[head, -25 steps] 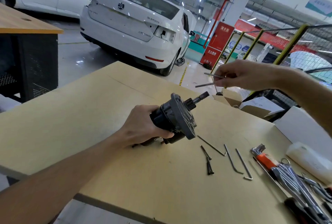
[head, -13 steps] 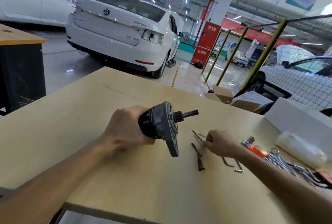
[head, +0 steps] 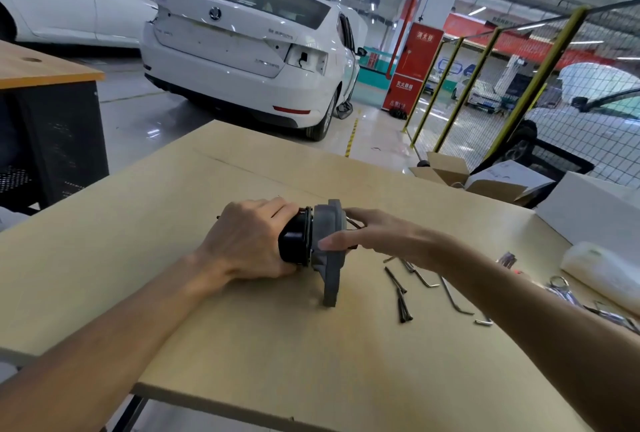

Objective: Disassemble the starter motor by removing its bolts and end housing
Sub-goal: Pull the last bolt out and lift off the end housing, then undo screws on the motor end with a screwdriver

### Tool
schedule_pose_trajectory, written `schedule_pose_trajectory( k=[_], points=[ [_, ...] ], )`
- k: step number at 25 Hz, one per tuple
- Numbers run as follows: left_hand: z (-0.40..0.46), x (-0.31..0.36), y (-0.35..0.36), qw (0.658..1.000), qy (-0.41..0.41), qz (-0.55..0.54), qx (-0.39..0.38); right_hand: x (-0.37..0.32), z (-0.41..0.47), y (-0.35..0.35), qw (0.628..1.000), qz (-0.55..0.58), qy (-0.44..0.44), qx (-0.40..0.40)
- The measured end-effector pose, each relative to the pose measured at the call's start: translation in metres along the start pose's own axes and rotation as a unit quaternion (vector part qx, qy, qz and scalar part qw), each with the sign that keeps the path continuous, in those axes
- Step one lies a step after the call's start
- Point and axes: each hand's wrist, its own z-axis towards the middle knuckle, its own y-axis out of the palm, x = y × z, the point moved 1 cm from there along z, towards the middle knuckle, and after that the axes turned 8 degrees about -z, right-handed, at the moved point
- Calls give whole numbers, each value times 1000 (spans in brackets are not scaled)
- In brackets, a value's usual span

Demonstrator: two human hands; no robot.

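Note:
The starter motor [head: 294,244] lies sideways on the wooden table [head: 242,345], its black body to the left and its grey end housing [head: 330,279] to the right, the flange's lower edge on the tabletop. My left hand [head: 249,241] grips the black body from the left. My right hand [head: 388,234] reaches in from the right and holds the end housing between thumb and fingers; it hides the shaft. Several dark long bolts [head: 401,300] lie loose on the table just right of the housing.
Bent hex keys [head: 453,296] lie beside the bolts. A pile of metal tools [head: 568,293] and a white foam roll [head: 602,272] sit at the right edge. A white box [head: 595,213] and open cardboard boxes [head: 446,168] stand behind. Cars are parked beyond the table.
My right hand carried two long bolts down to the table, left them by the others, then moved onto the end housing. The motor came down to rest on the table.

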Motion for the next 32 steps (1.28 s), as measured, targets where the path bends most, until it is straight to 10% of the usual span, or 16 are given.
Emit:
schedule_pose_trajectory(
  k=[7, 19, 24, 32],
  points=[
    [0, -4, -2, 1000, 11, 13, 4, 41, -17, -10, 980, 198, -1, -19],
    [-6, -36, -5, 969, -146, -173, 101, 64, -13, -9, 936, -257, 218, 104],
    [-3, -36, -11, 926, -147, -342, 66, 24, -19, -4, 928, -263, 15, 263],
    [-3, -29, -5, 853, -143, -501, 4, 2, -2, 22, 963, -163, -140, 163]
  ],
)
